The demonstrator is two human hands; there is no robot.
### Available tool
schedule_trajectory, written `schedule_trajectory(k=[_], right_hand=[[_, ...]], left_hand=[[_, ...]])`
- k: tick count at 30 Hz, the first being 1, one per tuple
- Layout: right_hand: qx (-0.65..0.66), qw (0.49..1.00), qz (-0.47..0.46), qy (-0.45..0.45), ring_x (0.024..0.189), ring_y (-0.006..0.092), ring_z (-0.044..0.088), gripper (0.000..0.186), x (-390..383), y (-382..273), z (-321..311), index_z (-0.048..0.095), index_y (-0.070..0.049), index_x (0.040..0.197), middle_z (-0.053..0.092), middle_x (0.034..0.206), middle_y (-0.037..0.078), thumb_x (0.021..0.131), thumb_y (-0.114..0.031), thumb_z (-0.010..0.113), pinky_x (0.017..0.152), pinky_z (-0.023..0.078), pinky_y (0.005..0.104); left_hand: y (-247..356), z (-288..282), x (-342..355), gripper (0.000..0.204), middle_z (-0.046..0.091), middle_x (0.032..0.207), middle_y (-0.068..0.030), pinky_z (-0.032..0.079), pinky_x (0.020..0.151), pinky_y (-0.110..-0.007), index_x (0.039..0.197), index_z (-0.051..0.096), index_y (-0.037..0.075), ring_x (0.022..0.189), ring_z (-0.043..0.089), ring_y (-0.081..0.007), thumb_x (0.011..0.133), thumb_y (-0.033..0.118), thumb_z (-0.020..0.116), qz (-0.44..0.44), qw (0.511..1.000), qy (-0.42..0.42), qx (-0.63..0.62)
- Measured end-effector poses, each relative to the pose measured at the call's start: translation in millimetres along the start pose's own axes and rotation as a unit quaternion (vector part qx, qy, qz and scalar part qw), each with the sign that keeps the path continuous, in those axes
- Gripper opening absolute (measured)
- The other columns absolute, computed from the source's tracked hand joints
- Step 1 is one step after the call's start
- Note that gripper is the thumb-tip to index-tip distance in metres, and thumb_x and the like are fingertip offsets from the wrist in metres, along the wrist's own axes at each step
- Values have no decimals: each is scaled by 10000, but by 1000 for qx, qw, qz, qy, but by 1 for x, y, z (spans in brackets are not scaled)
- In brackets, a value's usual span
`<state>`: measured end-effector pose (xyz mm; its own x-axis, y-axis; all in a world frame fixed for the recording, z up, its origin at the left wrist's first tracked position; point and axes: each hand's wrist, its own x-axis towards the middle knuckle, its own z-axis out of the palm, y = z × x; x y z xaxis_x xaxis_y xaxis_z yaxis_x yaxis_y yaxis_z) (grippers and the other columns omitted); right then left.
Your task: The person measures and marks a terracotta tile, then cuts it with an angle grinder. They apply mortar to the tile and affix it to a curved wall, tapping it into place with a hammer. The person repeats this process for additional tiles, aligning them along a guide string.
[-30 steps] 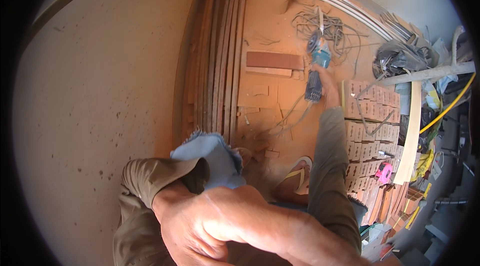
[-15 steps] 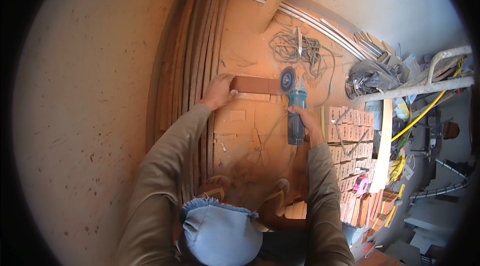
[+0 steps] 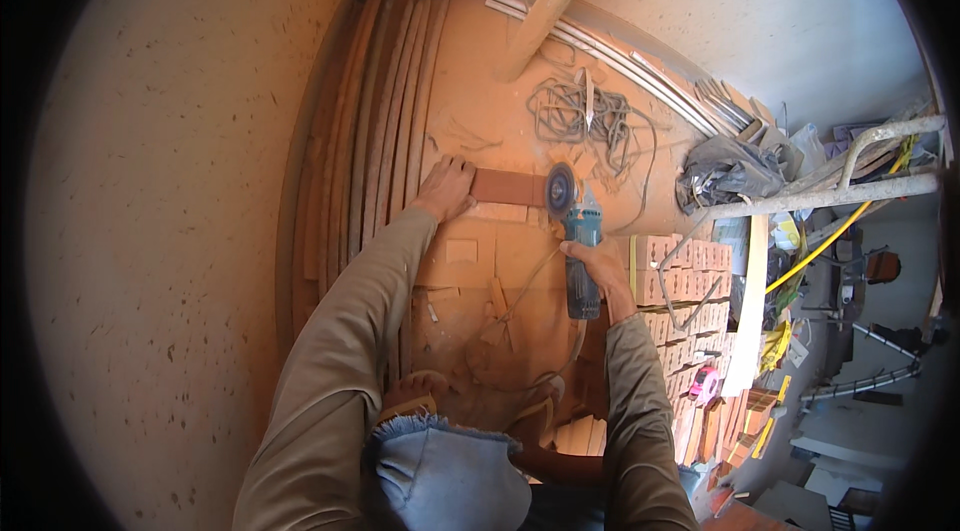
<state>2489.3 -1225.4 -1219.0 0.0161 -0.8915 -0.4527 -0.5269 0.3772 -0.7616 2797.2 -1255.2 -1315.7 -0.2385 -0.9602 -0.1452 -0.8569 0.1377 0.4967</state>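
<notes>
My left hand (image 3: 447, 188) grips the left end of a flat reddish-brown clay tile (image 3: 508, 187), its fingers over the end. This tile lies low over the dusty floor, with a paler piece (image 3: 500, 212) along its near edge. In my right hand (image 3: 600, 267) is a teal and black angle grinder (image 3: 583, 281), held round its body. The grinder's dark round disc (image 3: 560, 188) stands at the tile's right end and hides part of it. Whether the disc bites into the tile, I cannot tell.
Long wooden boards (image 3: 385, 121) lie along the left wall. A tangled cable (image 3: 575, 116) sits beyond the grinder, near a slanting wooden post (image 3: 550, 16). Stacked bricks (image 3: 680, 276) stand at the right, with a pink tape measure (image 3: 704, 385) on them. Tile scraps (image 3: 462, 251) litter the floor.
The grinder's disc has shifted left over the tile's right end, covering the strip that showed there. My left hand's fingers sit farther over the tile's end. The whole view has shifted slightly.
</notes>
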Motion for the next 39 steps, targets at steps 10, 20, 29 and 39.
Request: schedule_trajectory(k=[10, 20, 29, 39], right_hand=[[-15, 999, 49, -14, 629, 143, 614, 296, 3, 20, 3, 688, 13, 974, 664, 777, 60, 744, -149, 778, 577, 499, 313], [-48, 997, 57, -18, 627, 148, 622, 331, -3, 20, 6, 671, 43, 959, 668, 774, 84, 732, -172, 779, 569, 495, 317], [-66, 997, 34, -13, 638, 168, 629, 365, -9, 17, 8, 672, 44, 964, 667, 764, 87, 716, -203, 775, 594, 506, 337], [-46, 999, 19, -10, 638, 172, 631, 331, -6, 20, 13, 678, 41, 951, 670, 770, 85, 728, -186, 769, 599, 509, 336]], left_hand=[[1, 9, 3, 573, 555, 1268, -195, 428, 1057, -433, 1270, 532, -47, 1225, 493, -353, 832, 237, 767, 7, 1000, 4, 11], [-1, 11, 0, 580, 555, 1300, -169, 412, 1099, -423, 1316, 523, -30, 1250, 484, -328, 844, 200, 768, 5, 1000, 7, 0], [-3, 18, 0, 548, 558, 1268, -167, 431, 1086, -426, 1291, 532, -36, 1238, 491, -329, 841, 174, 764, 12, 999, 25, 17], [-3, 16, 2, 503, 554, 1261, -178, 438, 1094, -418, 1268, 541, -46, 1229, 498, -335, 834, 119, 735, 4, 1000, 19, 2]])
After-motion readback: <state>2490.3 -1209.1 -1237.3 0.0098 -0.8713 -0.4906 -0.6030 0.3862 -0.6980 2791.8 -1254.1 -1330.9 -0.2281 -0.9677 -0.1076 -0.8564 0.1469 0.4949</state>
